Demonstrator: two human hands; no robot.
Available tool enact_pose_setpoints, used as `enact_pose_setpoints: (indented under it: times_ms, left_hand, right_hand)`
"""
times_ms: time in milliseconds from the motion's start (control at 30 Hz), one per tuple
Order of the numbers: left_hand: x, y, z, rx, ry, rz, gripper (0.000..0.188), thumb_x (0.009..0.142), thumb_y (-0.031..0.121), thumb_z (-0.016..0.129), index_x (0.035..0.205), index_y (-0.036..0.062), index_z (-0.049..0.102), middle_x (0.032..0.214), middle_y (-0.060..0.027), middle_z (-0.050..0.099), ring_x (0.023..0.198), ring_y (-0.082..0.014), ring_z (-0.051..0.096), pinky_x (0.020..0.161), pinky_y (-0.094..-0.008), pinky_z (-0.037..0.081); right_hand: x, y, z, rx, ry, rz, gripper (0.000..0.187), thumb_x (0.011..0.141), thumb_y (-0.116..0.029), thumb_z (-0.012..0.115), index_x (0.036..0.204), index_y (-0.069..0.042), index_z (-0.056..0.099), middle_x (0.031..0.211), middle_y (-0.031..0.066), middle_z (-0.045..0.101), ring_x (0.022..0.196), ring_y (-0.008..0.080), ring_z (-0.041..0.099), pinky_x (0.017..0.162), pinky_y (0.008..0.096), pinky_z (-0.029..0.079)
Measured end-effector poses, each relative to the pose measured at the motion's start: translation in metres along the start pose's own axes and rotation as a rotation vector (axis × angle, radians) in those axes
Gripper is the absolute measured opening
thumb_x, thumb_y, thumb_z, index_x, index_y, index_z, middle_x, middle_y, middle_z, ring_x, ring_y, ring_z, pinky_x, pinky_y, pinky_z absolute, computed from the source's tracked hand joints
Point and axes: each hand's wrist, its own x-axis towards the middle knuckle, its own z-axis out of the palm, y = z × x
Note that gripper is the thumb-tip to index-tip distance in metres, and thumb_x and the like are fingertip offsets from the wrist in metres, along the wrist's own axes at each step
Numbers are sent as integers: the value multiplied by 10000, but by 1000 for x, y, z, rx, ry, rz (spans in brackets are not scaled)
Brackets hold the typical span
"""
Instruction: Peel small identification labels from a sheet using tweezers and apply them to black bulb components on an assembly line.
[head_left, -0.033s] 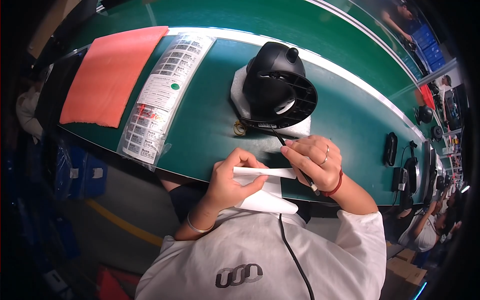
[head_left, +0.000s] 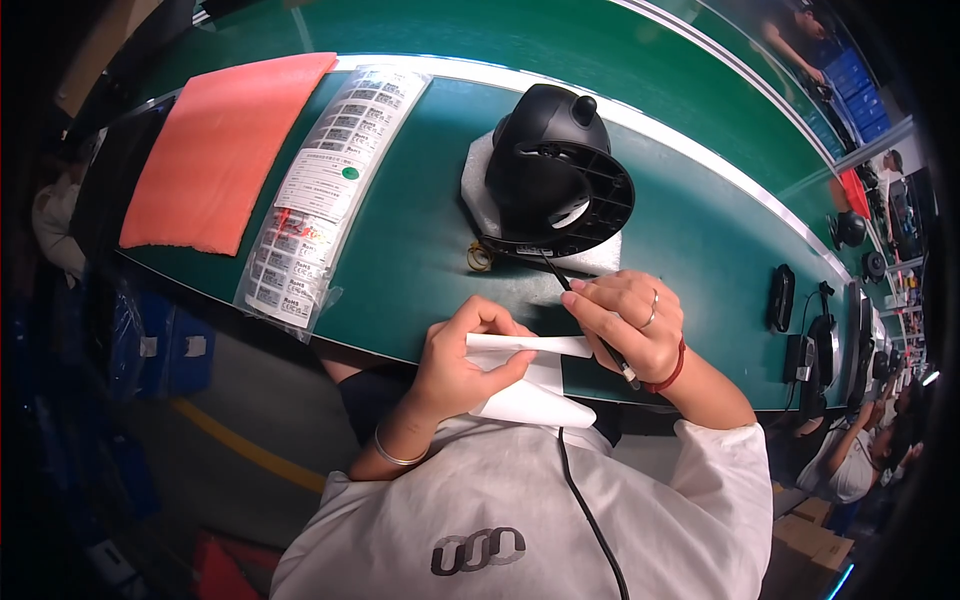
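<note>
My left hand (head_left: 455, 365) is closed on a curled white paper sheet (head_left: 535, 405), its thumb and fingers pinching the folded upper edge. In my right hand (head_left: 635, 325) is a slim black rod (head_left: 557, 274) with a silvery end below the fingers; whether it is a pen or a tool I cannot tell. Its thin upper tip meets the lower edge of a black plastic housing (head_left: 540, 130), where a small pale label shows. The housing lies tilted on a white foam block (head_left: 478, 180), its ribbed round rim toward me. The sheet's right end reaches the right fingers.
On the green bench (head_left: 400, 270), a clear sleeve of printed label sheets (head_left: 320, 180) lies beside an orange foam sheet (head_left: 220, 150). A small yellow ring (head_left: 481, 257) is by the foam block. Black parts (head_left: 781, 298) lie at right. A black cord (head_left: 580, 490) hangs over my shirt.
</note>
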Motion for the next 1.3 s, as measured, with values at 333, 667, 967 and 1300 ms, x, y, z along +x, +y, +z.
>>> enact_pose_setpoints:
  times_ms: [333, 667, 967, 1300]
  left_hand:
    - [-2, 0, -1, -5, -1, -5, 274, 738, -6, 755, 884, 38, 528, 826, -83, 704, 728, -112, 660, 661, -252, 519]
    - [5, 2, 1, 29, -6, 37, 271, 744, 22, 761, 888, 33, 531, 814, -83, 699, 712, -130, 663, 647, -257, 516]
    - [-7, 4, -1, 65, 3, -2, 262, 743, 80, 782, 885, 48, 563, 790, -42, 679, 712, -132, 665, 656, -277, 521]
    - [0, 11, 2, 176, 13, 68, 367, 761, 156, 767, 1056, 76, 565, 870, -76, 687, 777, -241, 690, 712, -326, 528]
  right_hand:
    - [-8, -8, -4, 940, 182, 1167, 173, 818, 60, 677, 990, 51, 689, 961, 126, 675, 850, 163, 653, 737, 258, 516]
    - [5, 3, -1, 240, 83, 402, 235, 679, 107, 708, 888, 0, 701, 836, 103, 698, 715, 214, 675, 621, 285, 518]
    - [9, -18, 2, 334, 54, 473, 174, 701, 53, 737, 864, 6, 698, 826, 109, 705, 747, 222, 694, 661, 278, 531]
    - [55, 25, -60, 885, 312, 776, 110, 745, -17, 470, 844, -5, 518, 754, 74, 498, 685, 147, 485, 656, 268, 412]
